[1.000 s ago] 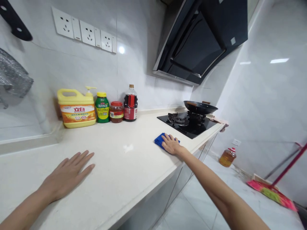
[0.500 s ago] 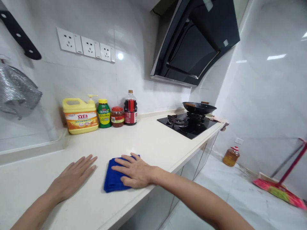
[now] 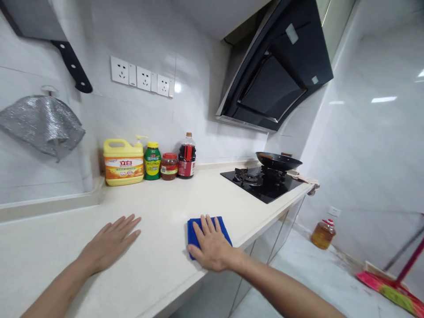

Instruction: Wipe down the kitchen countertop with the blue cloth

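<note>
My right hand (image 3: 212,245) lies flat with fingers stretched out on a folded blue cloth (image 3: 195,227), pressing it onto the cream countertop (image 3: 165,198) near the front edge. My left hand (image 3: 111,243) rests palm down on the counter to the left, fingers spread, holding nothing.
Against the back wall stand a yellow detergent jug (image 3: 123,162), a green bottle (image 3: 152,161), a red-lidded jar (image 3: 169,166) and a dark sauce bottle (image 3: 187,157). A gas hob (image 3: 261,183) with a wok (image 3: 277,160) sits at the right, under a black hood (image 3: 278,75). An oil bottle (image 3: 323,233) and a broom (image 3: 391,289) are on the floor.
My right hand slid the blue cloth from beside the hob toward me and leftward, then back a little to the right. My left hand stayed flat in place.
</note>
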Tool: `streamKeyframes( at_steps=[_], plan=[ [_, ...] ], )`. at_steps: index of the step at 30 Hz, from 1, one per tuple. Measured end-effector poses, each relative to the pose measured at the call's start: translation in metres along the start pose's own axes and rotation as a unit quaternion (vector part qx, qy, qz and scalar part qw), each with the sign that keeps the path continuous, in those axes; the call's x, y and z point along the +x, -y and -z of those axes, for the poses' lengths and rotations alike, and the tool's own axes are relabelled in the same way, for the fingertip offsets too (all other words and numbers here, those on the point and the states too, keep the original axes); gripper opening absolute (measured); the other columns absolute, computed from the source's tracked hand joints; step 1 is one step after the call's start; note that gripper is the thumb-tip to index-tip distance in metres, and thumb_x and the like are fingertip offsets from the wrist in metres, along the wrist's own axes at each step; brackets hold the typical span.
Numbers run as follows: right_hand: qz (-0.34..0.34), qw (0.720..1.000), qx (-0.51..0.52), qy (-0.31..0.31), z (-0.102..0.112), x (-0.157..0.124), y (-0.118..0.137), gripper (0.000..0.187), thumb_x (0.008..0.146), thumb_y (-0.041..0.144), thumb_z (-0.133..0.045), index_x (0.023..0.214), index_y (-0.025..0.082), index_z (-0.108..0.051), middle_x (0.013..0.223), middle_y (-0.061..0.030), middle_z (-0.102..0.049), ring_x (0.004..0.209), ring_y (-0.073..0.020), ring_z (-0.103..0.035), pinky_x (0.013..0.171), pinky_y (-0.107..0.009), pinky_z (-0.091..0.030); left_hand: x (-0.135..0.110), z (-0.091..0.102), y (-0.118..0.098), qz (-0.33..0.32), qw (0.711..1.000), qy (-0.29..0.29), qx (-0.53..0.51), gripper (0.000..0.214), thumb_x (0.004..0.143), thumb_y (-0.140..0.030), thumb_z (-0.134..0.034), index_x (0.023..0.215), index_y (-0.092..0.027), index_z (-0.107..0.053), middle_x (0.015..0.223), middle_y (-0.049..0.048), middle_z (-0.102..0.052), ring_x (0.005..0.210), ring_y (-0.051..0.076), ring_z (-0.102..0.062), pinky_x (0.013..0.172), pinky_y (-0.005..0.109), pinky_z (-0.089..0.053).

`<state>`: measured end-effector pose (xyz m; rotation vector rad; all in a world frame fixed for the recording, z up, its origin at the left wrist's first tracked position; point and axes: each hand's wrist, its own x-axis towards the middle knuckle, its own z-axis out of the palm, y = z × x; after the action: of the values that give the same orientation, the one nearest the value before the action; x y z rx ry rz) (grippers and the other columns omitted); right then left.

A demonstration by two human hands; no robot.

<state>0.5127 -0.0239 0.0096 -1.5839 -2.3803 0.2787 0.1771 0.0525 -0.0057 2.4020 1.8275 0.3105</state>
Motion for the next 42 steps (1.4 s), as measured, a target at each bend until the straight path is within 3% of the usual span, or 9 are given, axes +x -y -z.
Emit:
streamKeyframes(
  at_steps=[3,6,14,19,24,31,35,38,42],
  plan=[
    [0.03,0.999,-0.037,0.018,-0.009,0.011,-0.006,0.08,0.098,0.067,-0.021,0.158,0.013,-0.02,0.165,-0.0165,-0.006,0.151,-0.0347,0.002,0.119,-0.059,0.002,-0.002,-0.001,0.0,-0.006,1.0,-0.01,0.008,0.064,0.092,-0.054,-0.028,0.15,-0.026,-0.033,0.158,-0.0009,-0.027,0.149,0.027,-0.022,0.124,0.051,-0.021],
    [0.007,0.998,-0.057,0.026,0.0,0.03,-0.036,0.076,0.099,0.063,-0.02,0.158,0.015,-0.02,0.165,-0.0163,-0.008,0.152,-0.0315,-0.001,0.12,-0.054,0.0,-0.002,-0.001,-0.001,-0.005,1.0,-0.007,0.012,0.065,0.092,-0.054,-0.027,0.151,-0.025,-0.032,0.159,-0.0007,-0.025,0.149,0.027,-0.021,0.124,0.052,-0.02],
    [-0.244,0.959,-0.142,-0.002,0.023,0.093,-0.126,0.069,0.1,0.056,-0.021,0.158,0.018,-0.02,0.165,-0.0139,-0.015,0.151,-0.0299,-0.011,0.118,-0.049,-0.008,0.001,-0.007,0.001,0.009,1.0,0.015,0.018,0.069,0.09,-0.06,-0.023,0.152,-0.028,-0.027,0.161,-0.003,-0.019,0.151,0.024,-0.014,0.126,0.049,-0.016],
    [-0.326,0.933,-0.153,-0.027,0.024,0.13,-0.138,0.069,0.1,0.051,-0.023,0.154,0.009,-0.026,0.159,-0.025,-0.023,0.147,-0.0397,-0.02,0.113,-0.061,-0.011,-0.004,-0.005,-0.007,0.02,0.999,0.033,0.038,0.069,0.092,-0.059,-0.02,0.153,-0.028,-0.024,0.163,-0.0027,-0.015,0.152,0.023,-0.011,0.126,0.049,-0.013],
    [-0.322,0.935,-0.148,-0.03,0.011,0.176,-0.098,0.072,0.099,0.051,-0.026,0.151,0.0,-0.03,0.155,-0.0341,-0.023,0.143,-0.0479,-0.023,0.108,-0.069,-0.011,-0.009,0.005,-0.018,0.038,0.997,0.05,0.033,0.067,0.093,-0.058,-0.018,0.153,-0.028,-0.024,0.163,-0.0028,-0.013,0.152,0.022,-0.009,0.126,0.049,-0.012],
    [-0.103,0.986,-0.134,0.01,-0.03,0.222,0.023,0.072,0.098,0.058,-0.026,0.157,0.016,-0.021,0.164,-0.0165,-0.013,0.151,-0.0339,-0.011,0.118,-0.054,-0.005,-0.003,0.004,-0.017,0.065,0.996,0.031,-0.045,0.075,0.092,-0.062,-0.014,0.155,-0.021,-0.017,0.163,0.0012,-0.017,0.152,0.021,-0.012,0.126,0.049,-0.013],
    [0.063,0.993,-0.101,0.028,-0.046,0.197,0.074,0.075,0.097,0.061,-0.028,0.157,0.016,-0.023,0.165,-0.0157,-0.011,0.151,-0.0329,-0.008,0.12,-0.054,-0.004,0.003,0.003,-0.011,0.089,0.985,-0.073,-0.127,0.08,0.091,-0.064,-0.014,0.155,-0.015,-0.014,0.163,0.0095,-0.017,0.151,0.024,-0.016,0.125,0.05,-0.018],
    [0.155,0.985,-0.065,0.028,-0.051,0.158,0.095,0.076,0.097,0.062,-0.031,0.155,0.013,-0.025,0.164,-0.0188,-0.013,0.151,-0.0352,-0.009,0.119,-0.059,-0.008,-0.002,0.008,-0.012,0.027,0.973,-0.142,-0.179,0.081,0.091,-0.065,-0.018,0.153,-0.013,-0.02,0.162,0.0105,-0.021,0.15,0.023,-0.02,0.126,0.046,-0.018],
    [0.204,0.978,-0.042,0.026,-0.05,0.107,0.11,0.079,0.096,0.064,-0.036,0.153,0.009,-0.028,0.162,-0.0227,-0.017,0.15,-0.0386,-0.009,0.118,-0.063,-0.009,-0.02,0.02,-0.033,-0.07,0.965,-0.12,-0.224,0.073,0.092,-0.064,-0.024,0.15,-0.019,-0.033,0.158,0.0045,-0.034,0.146,0.021,-0.031,0.126,0.042,-0.021]
  ],
)
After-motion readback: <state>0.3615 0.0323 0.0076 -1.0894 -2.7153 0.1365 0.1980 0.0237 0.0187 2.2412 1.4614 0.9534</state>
